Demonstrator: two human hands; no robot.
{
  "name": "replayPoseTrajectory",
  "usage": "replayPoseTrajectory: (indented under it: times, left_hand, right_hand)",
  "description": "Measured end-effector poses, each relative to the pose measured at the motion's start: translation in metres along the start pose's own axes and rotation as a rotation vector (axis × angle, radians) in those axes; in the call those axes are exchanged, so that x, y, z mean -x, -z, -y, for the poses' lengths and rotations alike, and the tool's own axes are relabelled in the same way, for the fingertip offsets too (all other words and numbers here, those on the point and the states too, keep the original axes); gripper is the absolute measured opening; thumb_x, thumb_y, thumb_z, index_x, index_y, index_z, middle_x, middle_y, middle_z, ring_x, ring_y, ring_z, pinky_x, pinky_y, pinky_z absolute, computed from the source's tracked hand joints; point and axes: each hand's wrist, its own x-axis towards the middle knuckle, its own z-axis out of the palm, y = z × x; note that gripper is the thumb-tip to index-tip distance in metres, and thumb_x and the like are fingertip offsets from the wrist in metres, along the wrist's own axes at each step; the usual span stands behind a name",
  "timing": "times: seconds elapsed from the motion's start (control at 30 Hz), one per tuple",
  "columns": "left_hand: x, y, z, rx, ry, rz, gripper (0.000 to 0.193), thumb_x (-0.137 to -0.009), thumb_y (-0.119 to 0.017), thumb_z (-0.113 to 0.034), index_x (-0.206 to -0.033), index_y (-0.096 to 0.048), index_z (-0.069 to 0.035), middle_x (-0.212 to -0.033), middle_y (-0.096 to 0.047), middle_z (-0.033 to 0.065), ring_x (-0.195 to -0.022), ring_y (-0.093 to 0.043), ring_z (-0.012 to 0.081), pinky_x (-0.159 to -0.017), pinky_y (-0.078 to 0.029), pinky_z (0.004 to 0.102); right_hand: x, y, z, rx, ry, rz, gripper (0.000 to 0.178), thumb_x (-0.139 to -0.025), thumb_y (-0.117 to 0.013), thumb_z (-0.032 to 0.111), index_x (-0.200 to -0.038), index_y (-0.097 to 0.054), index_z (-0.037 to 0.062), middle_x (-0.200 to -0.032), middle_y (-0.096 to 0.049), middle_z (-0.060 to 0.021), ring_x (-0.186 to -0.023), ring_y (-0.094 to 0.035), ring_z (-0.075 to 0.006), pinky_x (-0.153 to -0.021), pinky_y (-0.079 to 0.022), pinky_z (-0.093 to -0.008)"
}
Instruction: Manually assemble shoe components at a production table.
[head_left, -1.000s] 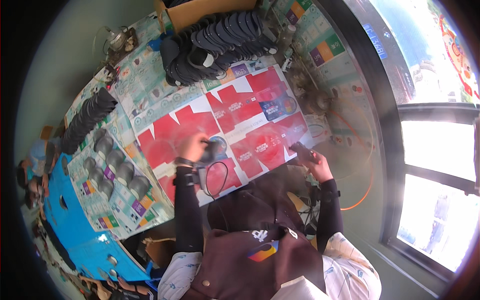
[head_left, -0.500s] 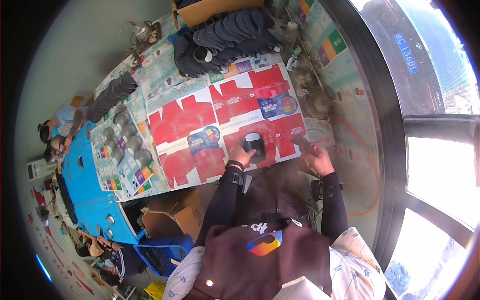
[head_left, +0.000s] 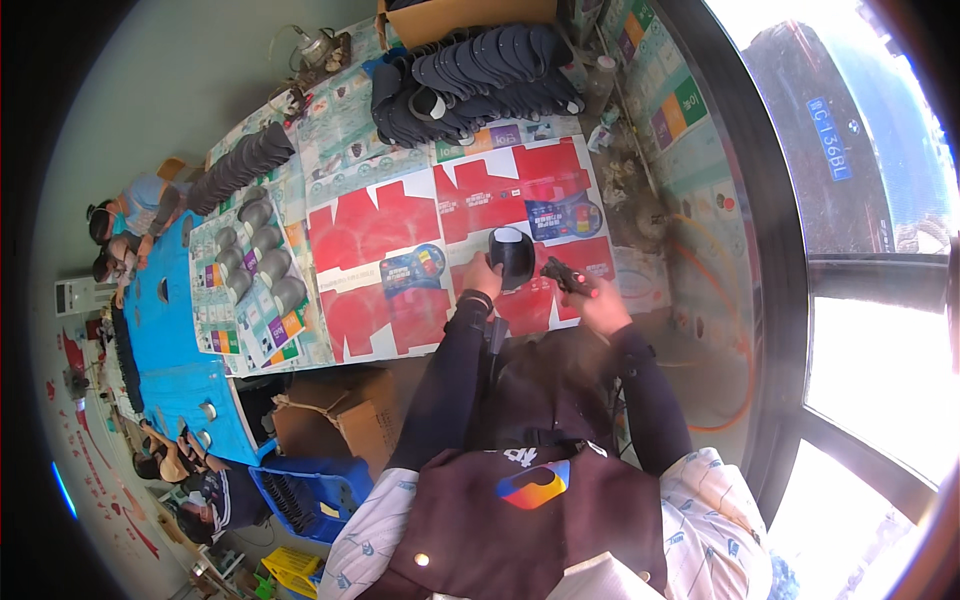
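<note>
In my left hand is a dark, curved cup-like piece with a pale patch at its top end, held by its left edge above a red-and-white printed sheet. My right hand is closed around a small black spray gun with red parts. Its front points left toward the dark piece, with a short gap between them. The fingers on the grip are partly hidden. I cannot tell whether any spray is coming out.
Rows of dark curved pieces lie at the back. A stack of similar pieces and several grey cups are farther left. An orange hose curves by the window wall. Other people sit at a blue table.
My right hand has brought the spray gun left, closer to the dark piece. My left hand has raised the piece slightly away from me. The whole view has shifted a little.
</note>
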Motion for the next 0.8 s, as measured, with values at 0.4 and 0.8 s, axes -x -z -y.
replayPoseTrajectory:
  times: [0.4,0.8]
  left_hand:
    - [-0.014,0.003,0.022,0.211,-0.014,0.102,0.042,-0.093,-0.068,-0.028,-0.118,-0.061,0.005,-0.105,-0.072,0.0228,-0.100,-0.071,0.0359,-0.088,-0.054,0.0420]
    - [-0.030,-0.002,0.040,0.292,0.034,0.178,0.040,-0.095,-0.068,-0.033,-0.109,-0.065,0.004,-0.099,-0.074,0.0180,-0.091,-0.071,0.0286,-0.081,-0.054,0.0373]
  right_hand:
    - [-0.058,-0.046,0.035,0.284,0.012,0.015,0.031,-0.085,-0.066,0.022,-0.110,-0.066,0.0040,-0.097,-0.069,-0.0266,-0.099,-0.065,-0.0462,-0.083,-0.051,-0.0526]
    - [-0.071,-0.050,0.045,0.441,0.013,-0.073,0.032,-0.087,-0.064,0.024,-0.110,-0.068,0.0034,-0.098,-0.068,-0.0287,-0.099,-0.064,-0.0478,-0.083,-0.051,-0.0531]
